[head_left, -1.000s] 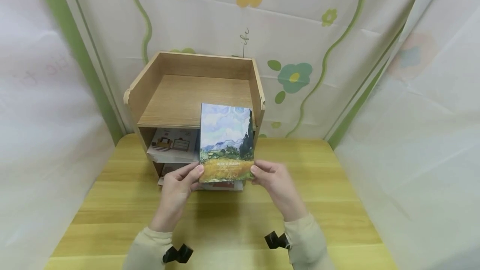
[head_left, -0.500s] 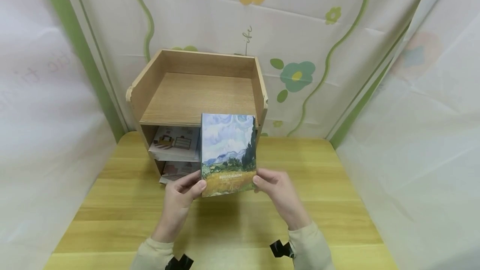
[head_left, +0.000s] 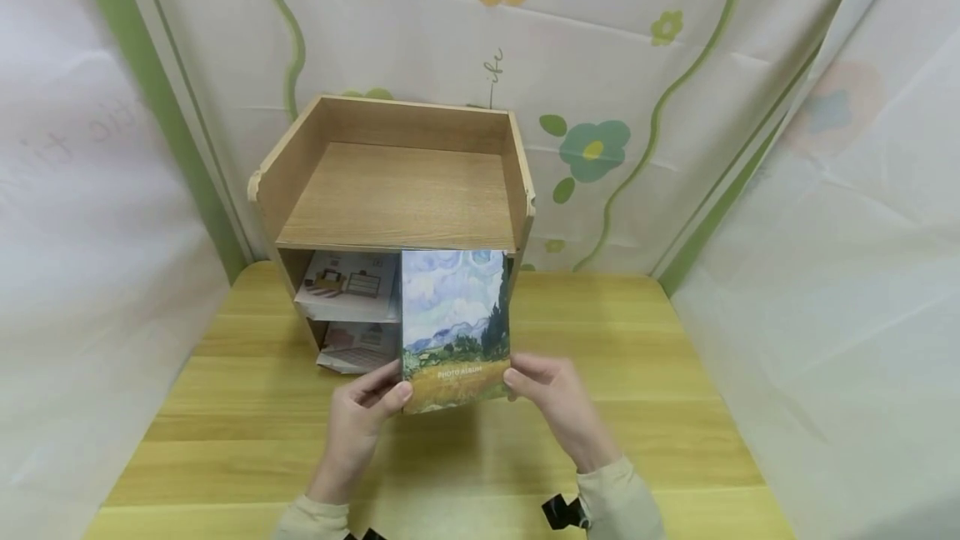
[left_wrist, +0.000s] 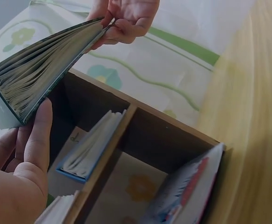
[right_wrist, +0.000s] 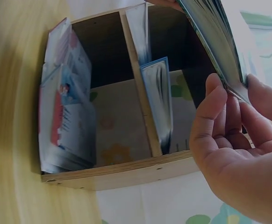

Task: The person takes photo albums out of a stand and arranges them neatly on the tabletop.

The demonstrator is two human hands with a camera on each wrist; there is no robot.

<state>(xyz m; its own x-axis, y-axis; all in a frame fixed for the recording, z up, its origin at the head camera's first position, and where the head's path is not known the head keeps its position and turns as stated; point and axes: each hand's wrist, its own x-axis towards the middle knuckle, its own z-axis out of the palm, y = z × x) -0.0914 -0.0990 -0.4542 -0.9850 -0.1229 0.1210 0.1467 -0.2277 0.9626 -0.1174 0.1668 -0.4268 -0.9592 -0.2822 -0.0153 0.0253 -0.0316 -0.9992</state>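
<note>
A photo album (head_left: 455,323) with a painted landscape cover is held up in front of the wooden shelf, tilted so its cover faces the head camera. My left hand (head_left: 360,423) grips its lower left edge, thumb on the cover. At the lower right edge my right hand (head_left: 558,402) pinches it between thumb and fingers. In the left wrist view the page edges of the album (left_wrist: 42,65) fan apart slightly. From the right wrist view, the right hand (right_wrist: 239,135) holds the album's corner, fingers curled underneath.
The wooden shelf (head_left: 405,190) stands at the back of the table (head_left: 600,440). White printed booklets (head_left: 352,286) lie in its middle compartment, and more booklets (head_left: 360,344) in the lower one. A blue-edged album (right_wrist: 157,98) shows inside. Flowered curtains (head_left: 825,273) surround the table.
Both hands have brought the album down and towards me, from partly covering the shelf's top tray to below its front edge. The lower left booklets are more visible.
</note>
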